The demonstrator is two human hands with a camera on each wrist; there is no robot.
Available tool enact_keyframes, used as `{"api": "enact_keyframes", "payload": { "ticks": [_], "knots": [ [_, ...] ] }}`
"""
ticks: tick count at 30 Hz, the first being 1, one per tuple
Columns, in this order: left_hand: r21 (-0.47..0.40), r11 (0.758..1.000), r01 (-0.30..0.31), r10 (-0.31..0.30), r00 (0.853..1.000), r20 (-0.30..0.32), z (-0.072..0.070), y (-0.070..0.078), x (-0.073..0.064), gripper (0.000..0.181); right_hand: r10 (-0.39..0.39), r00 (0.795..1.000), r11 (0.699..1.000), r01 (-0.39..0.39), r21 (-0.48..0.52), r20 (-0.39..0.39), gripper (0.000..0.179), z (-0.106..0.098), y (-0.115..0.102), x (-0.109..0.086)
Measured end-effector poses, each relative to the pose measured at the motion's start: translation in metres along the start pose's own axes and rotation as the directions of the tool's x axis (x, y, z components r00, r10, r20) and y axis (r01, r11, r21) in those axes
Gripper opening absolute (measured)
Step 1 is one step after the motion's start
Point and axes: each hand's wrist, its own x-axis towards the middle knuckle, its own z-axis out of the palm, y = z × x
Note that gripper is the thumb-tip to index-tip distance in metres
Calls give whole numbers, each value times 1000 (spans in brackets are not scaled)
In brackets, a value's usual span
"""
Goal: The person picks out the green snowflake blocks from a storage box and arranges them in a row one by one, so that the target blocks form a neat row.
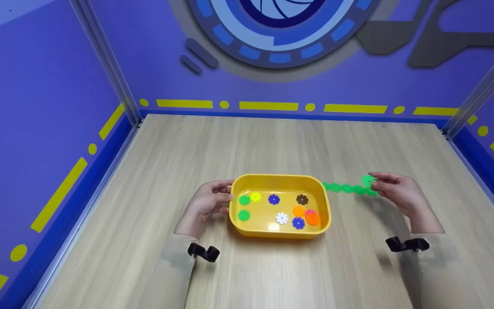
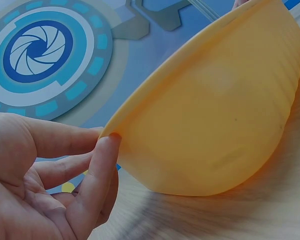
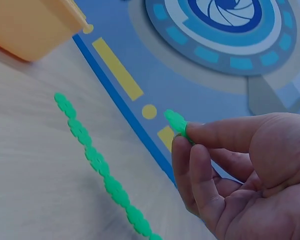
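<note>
A yellow plastic bin (image 1: 279, 235) stands on the table, holding loose notched plastic discs in several colours. My left hand (image 1: 206, 201) pinches the bin's left rim between thumb and fingers; the left wrist view shows the grip on the bin's edge (image 2: 205, 115) closely. To the bin's right, a row of linked green discs (image 1: 350, 189) stretches toward my right hand (image 1: 399, 193). Between thumb and fingertips, that hand pinches a single green disc (image 3: 176, 121). In the right wrist view this disc is apart from the green row (image 3: 105, 172), which lies on the table.
Inside the bin lie a white disc (image 1: 281, 218), a brown disc (image 1: 302, 199), a yellow disc (image 1: 255, 196) and others in green, blue, orange and pink. Blue-purple panels (image 1: 272, 92) wall the wooden table (image 1: 251, 274) at the back and sides.
</note>
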Motion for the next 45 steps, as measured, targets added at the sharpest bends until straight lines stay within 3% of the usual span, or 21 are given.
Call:
{"api": "enact_keyframes", "payload": {
  "ticks": [8, 17, 26, 33, 40, 45],
  "knots": [
    [-7, 1000, -1, 1, 1000, 2, 1, -1, 1, 53, 49, 997, 998, -46, 43, -67, 27, -18, 9, -1],
    [-10, 1000, 2, -2, 1000, -5, 1, 0, 0, 51, 115, 985, 978, -90, 186, -129, 23, -36, 21, 1],
    [-25, 1000, 14, -14, 1000, 1, 1, 0, 1, 53, 227, 955, 943, -167, 289, -188, 25, -55, 28, -3],
    [-28, 1000, 11, -11, 1000, 3, 1, -1, 2, 52, 272, 926, 946, -207, 249, -263, 24, -65, 36, -5],
    [-7, 1000, 12, -12, 1000, -6, 0, -1, 3, 52, 256, 906, 967, -239, 92, -336, 36, -69, 41, -4],
    [2, 1000, 13, -13, 1000, -16, 1, -2, 4, 52, 265, 895, 961, -276, 20, -359, 32, -70, 39, -3]
  ]
}}
